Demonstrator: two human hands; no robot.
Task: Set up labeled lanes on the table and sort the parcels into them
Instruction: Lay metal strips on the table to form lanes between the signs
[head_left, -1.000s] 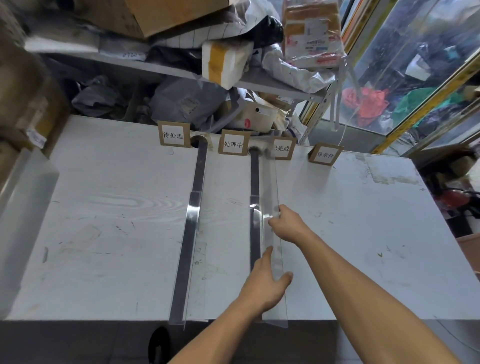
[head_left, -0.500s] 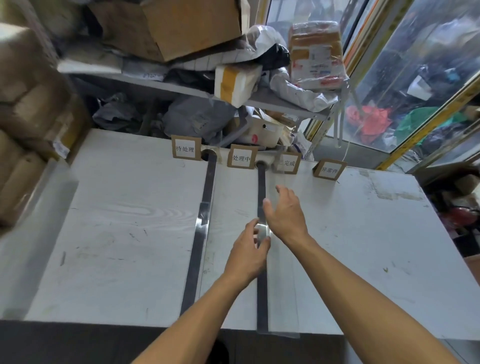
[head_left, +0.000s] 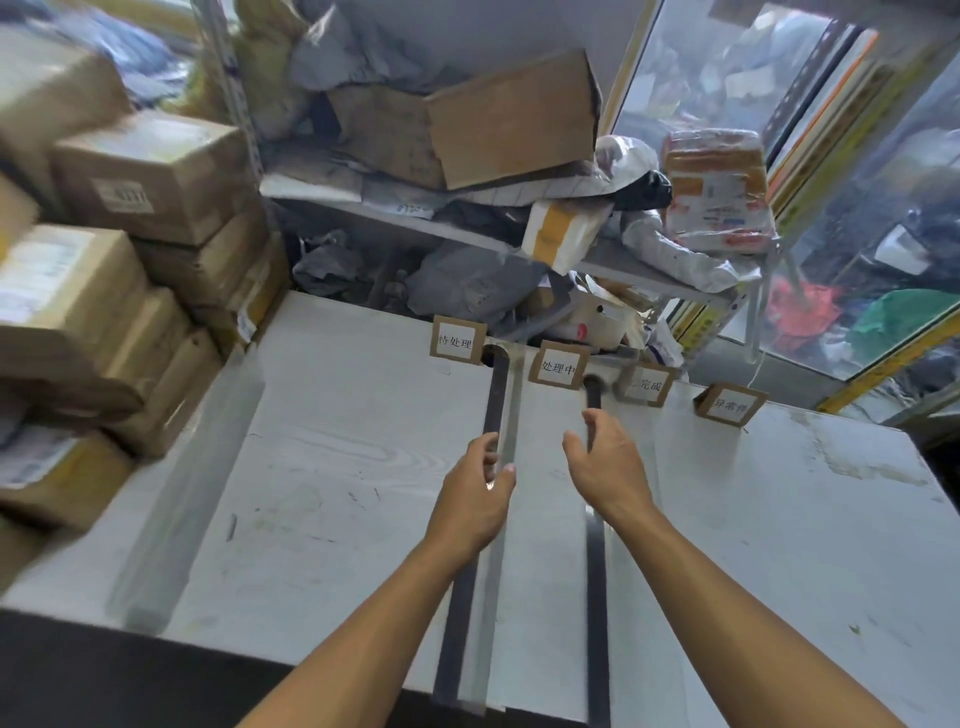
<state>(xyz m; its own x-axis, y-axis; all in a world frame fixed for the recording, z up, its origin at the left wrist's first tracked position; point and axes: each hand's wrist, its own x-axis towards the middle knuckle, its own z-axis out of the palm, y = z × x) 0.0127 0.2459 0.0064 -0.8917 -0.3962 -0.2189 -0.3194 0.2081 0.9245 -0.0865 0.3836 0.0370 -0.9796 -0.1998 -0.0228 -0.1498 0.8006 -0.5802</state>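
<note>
Cluttered parcel room, white table (head_left: 337, 467): lane-setting underway, left hand (head_left: 475, 501) and right hand (head_left: 605, 462) loosely curled, empty, next divider wanted.

card one (head_left: 458, 340): 待处理 | card two (head_left: 559, 365): 处理中 | card three (head_left: 649, 383): 完成, its start hidden | card four (head_left: 730, 404): blurred, unreadable
</note>
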